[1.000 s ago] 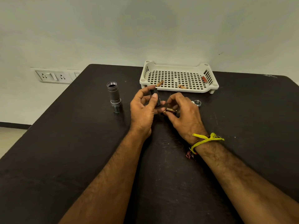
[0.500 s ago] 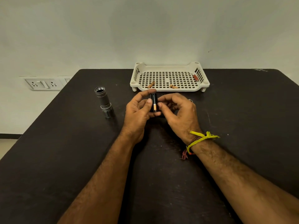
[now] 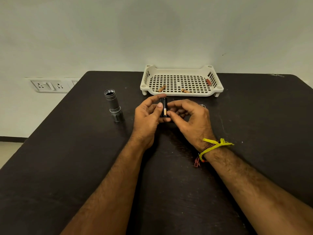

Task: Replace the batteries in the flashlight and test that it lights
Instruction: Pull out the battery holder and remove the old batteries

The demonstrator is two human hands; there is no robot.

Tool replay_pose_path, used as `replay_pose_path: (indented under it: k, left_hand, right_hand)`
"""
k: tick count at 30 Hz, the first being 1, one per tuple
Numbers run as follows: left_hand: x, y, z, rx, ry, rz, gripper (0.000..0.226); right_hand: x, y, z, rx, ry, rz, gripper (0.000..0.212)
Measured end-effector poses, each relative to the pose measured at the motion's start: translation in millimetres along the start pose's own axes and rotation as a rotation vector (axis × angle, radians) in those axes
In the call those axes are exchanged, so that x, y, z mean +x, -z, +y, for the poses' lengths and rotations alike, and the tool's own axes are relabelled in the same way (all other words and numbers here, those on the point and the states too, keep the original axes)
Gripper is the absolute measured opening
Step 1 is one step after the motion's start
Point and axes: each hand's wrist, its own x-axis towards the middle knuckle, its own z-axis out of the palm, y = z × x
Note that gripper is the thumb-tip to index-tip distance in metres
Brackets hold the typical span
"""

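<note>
- Over the middle of the dark table (image 3: 67, 167), the left hand (image 3: 145, 119) pinched a small black battery holder (image 3: 163, 107) upright, forefinger on its top end, thumb along its side
- The right hand (image 3: 191, 119) was closed loosely round the holder's other side, its thumb tip pressing a battery (image 3: 165, 110) with a copper band into a slot
- The flashlight body (image 3: 113, 106) stood apart to the left, head down, its threaded end open and upward
- Behind the hands sat a white slotted tray (image 3: 181, 68) holding two copper-coloured batteries (image 3: 161, 88) and a reddish one (image 3: 208, 82) at its right wall
- A small shiny part lay just past the right hand, mostly hidden
- By my reckoning, the holder was light, stiff plastic, best held by its ends so the slots stayed free
- The battery looked smooth and apt to roll or spring out, so it probably wanted pressing at mid-length
</note>
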Motion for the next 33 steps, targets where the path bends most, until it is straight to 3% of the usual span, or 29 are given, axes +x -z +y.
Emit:
replay_pose_path:
  k: [16,21,26,33]
  left_hand:
    - [-0.7,-2.1,2.1,0.046,0.029,0.042,0.018]
    - [0.0,-2.5,1.4,0.016,0.054,0.053,0.018]
    - [-1.7,-3.0,2.4,-0.018,0.065,0.046,0.028]
    - [-2.1,-3.9,1.9,-0.007,0.042,0.102,0.03]
  right_hand:
    - [-0.9,2.7,5.2,-0.16,0.278,-0.093,0.016]
    - [-2.5,1.8,3.8,-0.219,0.318,-0.034,0.016]
    - [0.6,3.2,-0.4,-0.138,0.208,0.078,0.016]
    - [-2.5,4.0,-1.2,-0.009,0.068,-0.038,0.021]
